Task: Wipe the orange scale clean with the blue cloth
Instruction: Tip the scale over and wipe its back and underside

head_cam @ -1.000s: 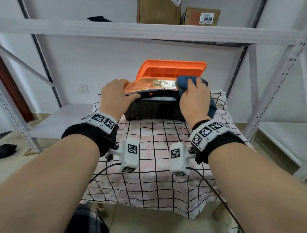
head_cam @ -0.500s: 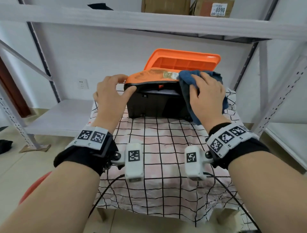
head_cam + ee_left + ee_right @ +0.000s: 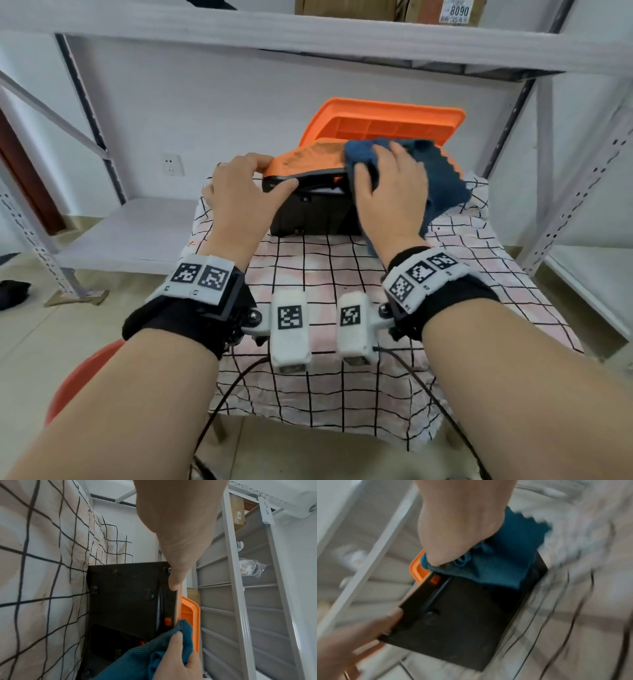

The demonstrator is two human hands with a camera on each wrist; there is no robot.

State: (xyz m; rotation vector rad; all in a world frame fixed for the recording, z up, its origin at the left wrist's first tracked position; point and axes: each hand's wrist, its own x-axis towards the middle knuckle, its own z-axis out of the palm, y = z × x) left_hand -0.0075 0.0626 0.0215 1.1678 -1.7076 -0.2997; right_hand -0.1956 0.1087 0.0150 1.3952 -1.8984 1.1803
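The orange scale [image 3: 305, 156] stands tipped on its edge on the checked tablecloth [image 3: 342, 274], black underside [image 3: 123, 601] toward me, in all three views [image 3: 462, 615]. Its orange tray [image 3: 394, 126] shows behind the top edge. My left hand [image 3: 246, 185] grips the scale's upper left corner, fingers over the orange face and thumb [image 3: 176, 577] on the black side. My right hand [image 3: 390, 192] holds the blue cloth [image 3: 442, 178] bunched over the top edge, right of centre. The cloth [image 3: 505, 561] hangs down the underside [image 3: 137, 658]. The right wrist view is blurred.
Grey metal shelving surrounds the small table; its upper shelf [image 3: 308, 31] carries cardboard boxes [image 3: 442, 10]. A low white shelf board [image 3: 137, 233] lies to the left, another at the right [image 3: 599, 281]. A red stool [image 3: 78, 380] stands at the lower left.
My right hand has slid the cloth leftward along the scale's top edge, from the right end toward the middle. My left hand shifted from lying over the orange face to gripping the left corner.
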